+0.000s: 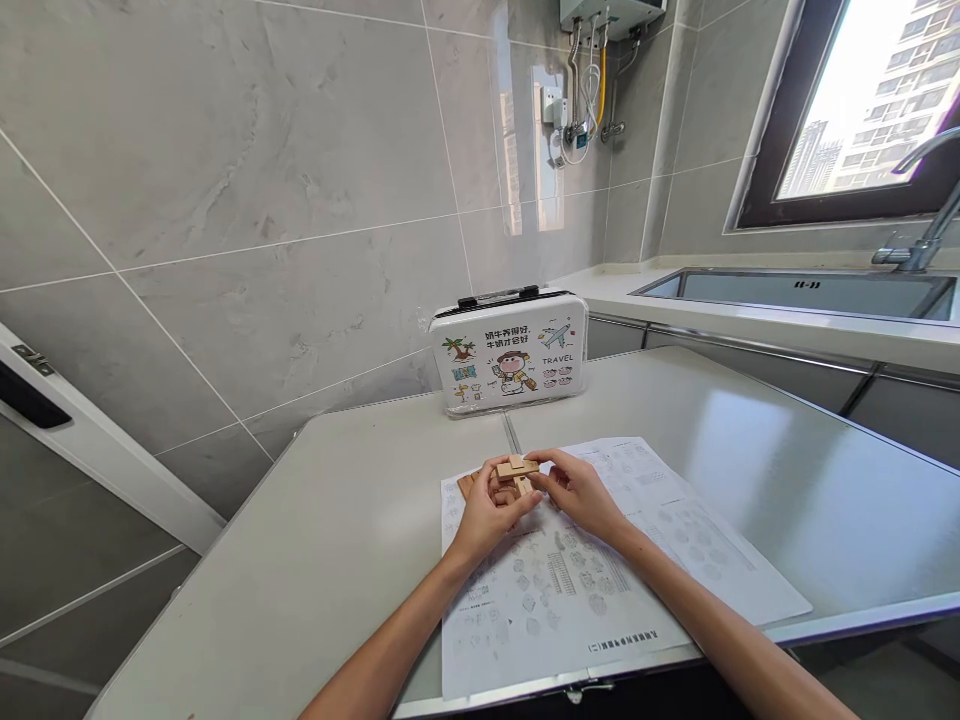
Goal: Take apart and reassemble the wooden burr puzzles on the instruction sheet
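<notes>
Above the printed sheet, my left hand (pixel 491 510) is closed around a partly assembled wooden burr puzzle (pixel 517 470) made of light notched sticks. My right hand (pixel 581 492) meets it from the right, with thumb and fingers pinching the end of a stick that lies across the top. Behind my left fingers, more brown wood (pixel 466 484) shows at the sheet's left edge; my hand hides part of it. Beneath both hands lies the large white sheet (pixel 637 610), covered in small grey diagrams of puzzle shapes.
A white case (pixel 514 360) with cartoon prints and a black handle stands upright in clear wrap at the back of the pale folding table (pixel 360 520). Behind it rises a grey tiled wall. To the right are a counter with a sink (pixel 795 295), a tap and a window.
</notes>
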Demonstrator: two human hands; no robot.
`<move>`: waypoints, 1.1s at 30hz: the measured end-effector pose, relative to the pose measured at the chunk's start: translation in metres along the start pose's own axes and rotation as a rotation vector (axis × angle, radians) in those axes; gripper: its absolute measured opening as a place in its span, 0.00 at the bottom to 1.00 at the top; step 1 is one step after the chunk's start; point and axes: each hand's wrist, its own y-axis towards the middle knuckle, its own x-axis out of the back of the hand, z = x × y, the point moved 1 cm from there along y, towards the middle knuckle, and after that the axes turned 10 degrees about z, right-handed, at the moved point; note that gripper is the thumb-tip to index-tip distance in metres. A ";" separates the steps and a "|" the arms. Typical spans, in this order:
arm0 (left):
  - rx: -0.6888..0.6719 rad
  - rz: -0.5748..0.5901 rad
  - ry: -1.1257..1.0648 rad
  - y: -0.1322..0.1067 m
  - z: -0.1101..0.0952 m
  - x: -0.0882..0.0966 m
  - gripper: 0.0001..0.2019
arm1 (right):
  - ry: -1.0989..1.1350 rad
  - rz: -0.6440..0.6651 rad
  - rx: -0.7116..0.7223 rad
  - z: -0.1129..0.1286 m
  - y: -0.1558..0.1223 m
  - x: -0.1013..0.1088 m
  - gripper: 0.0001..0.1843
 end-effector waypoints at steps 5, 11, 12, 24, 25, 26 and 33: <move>0.009 -0.011 0.006 -0.001 -0.002 -0.001 0.34 | 0.055 0.033 -0.045 0.000 0.001 0.000 0.19; 0.031 -0.021 0.000 -0.001 -0.001 -0.001 0.36 | 0.118 0.056 -0.075 -0.001 0.001 -0.001 0.19; 0.033 -0.024 0.003 -0.001 0.000 -0.001 0.36 | 0.128 0.066 -0.080 -0.001 0.001 -0.001 0.20; 0.015 -0.122 -0.057 0.002 0.003 0.004 0.35 | -0.253 -0.087 -0.232 -0.029 0.001 0.004 0.14; 0.010 -0.116 -0.052 0.002 0.003 0.004 0.35 | -0.282 -0.064 -0.232 -0.028 0.000 0.002 0.14; 0.004 -0.109 -0.047 0.002 0.004 0.003 0.35 | -0.308 -0.041 -0.229 -0.026 -0.002 0.001 0.14; 0.004 -0.122 -0.044 0.003 0.005 0.004 0.36 | -0.358 0.051 -0.169 -0.017 -0.003 -0.002 0.10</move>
